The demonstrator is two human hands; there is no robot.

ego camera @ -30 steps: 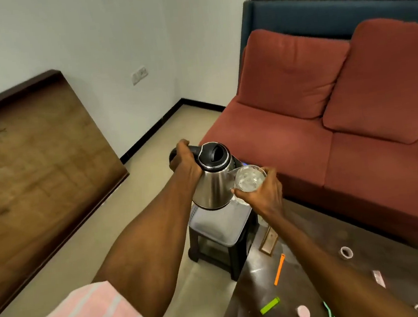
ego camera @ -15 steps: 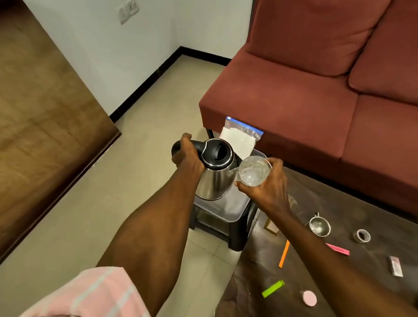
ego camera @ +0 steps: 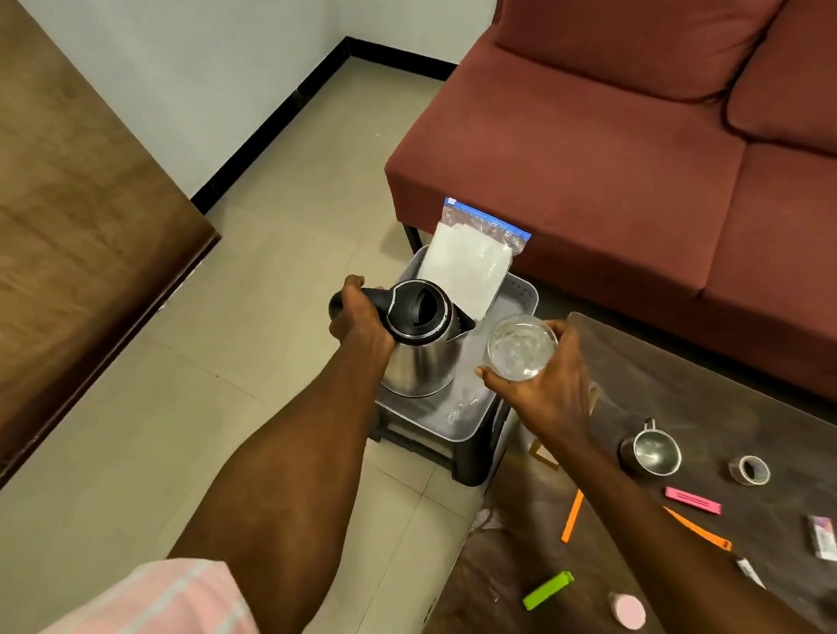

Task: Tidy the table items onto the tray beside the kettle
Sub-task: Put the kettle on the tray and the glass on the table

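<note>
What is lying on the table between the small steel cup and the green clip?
In the head view, an orange strip lies between the steel cup and the green clip on the table.

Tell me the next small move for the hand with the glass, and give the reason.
Probably lower the clear drinking glass onto the grey plastic tray, right of the steel kettle with the black lid. The right hand grips it over the tray's bare strip, while the left hand holds the kettle's handle.
</note>
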